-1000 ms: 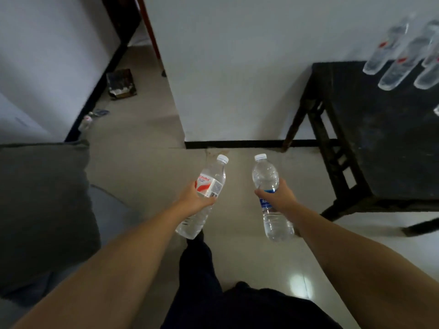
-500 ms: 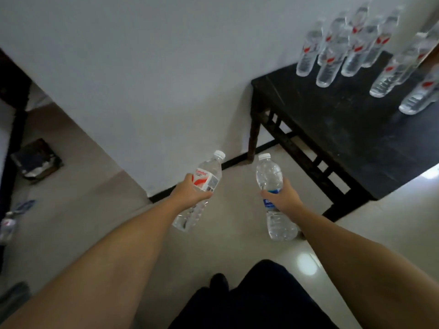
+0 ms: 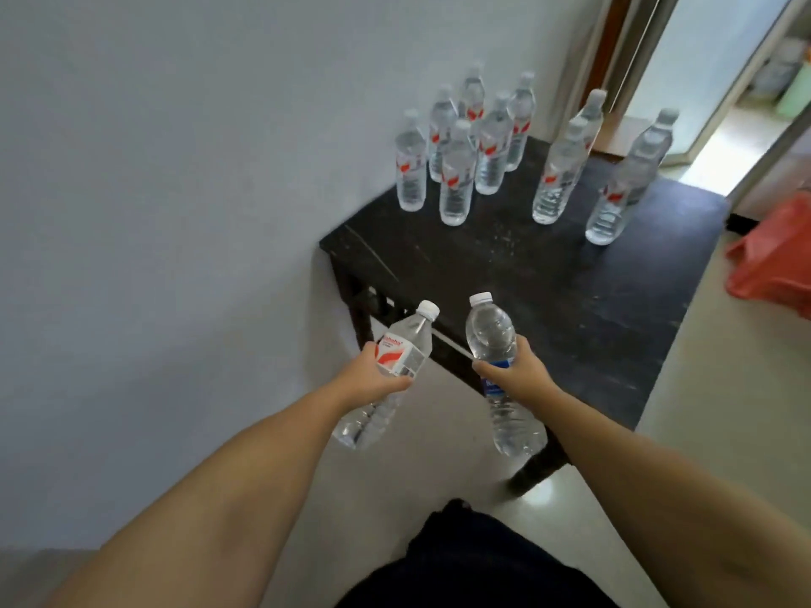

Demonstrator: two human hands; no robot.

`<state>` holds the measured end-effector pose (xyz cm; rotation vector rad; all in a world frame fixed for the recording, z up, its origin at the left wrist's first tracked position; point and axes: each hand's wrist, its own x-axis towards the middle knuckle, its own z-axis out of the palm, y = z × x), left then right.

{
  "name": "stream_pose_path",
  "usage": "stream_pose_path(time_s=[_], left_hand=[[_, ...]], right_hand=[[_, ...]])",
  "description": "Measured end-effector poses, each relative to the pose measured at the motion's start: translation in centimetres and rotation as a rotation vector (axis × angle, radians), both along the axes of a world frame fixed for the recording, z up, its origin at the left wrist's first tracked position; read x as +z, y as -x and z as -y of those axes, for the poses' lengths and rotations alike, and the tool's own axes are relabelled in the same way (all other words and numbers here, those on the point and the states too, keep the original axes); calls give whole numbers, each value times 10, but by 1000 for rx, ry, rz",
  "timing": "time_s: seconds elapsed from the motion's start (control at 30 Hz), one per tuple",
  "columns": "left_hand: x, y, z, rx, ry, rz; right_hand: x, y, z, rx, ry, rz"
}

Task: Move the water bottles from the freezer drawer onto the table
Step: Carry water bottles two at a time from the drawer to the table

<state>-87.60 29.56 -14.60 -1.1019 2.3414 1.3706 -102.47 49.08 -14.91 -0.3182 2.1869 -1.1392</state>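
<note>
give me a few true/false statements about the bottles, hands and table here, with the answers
1. The left hand grips a red-labelled bottle. True.
2. The right hand is empty. False: it grips a blue-labelled bottle.
3. The black table has no bottles on it. False: a group of standing bottles is on its far part.
4. Both held bottles have white caps on. True.
5. The bottles on the table lie on their sides. False: they stand upright.
</note>
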Motion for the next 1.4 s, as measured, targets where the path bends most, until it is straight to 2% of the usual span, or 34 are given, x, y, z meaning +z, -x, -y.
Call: stream_pose_path(time_s=[0.23, 0.53, 0.73, 0.9, 1.1, 1.4], left_hand=[[21, 135, 33, -75, -18, -109], [19, 284, 53, -153, -175, -213], [22, 392, 65, -252, -124, -341], [22, 421, 55, -256, -129, -406], [-3, 412, 45, -238, -173, -401], [-2, 418, 45, -256, -103, -329]], right_hand=[[28, 110, 14, -186, 44, -100], [31, 203, 27, -492, 116, -234], [22, 264, 37, -691, 128, -327], [9, 278, 43, -866, 139, -323], [-13, 270, 38, -934, 131, -295], [-12, 272, 28, -817, 97, -229]])
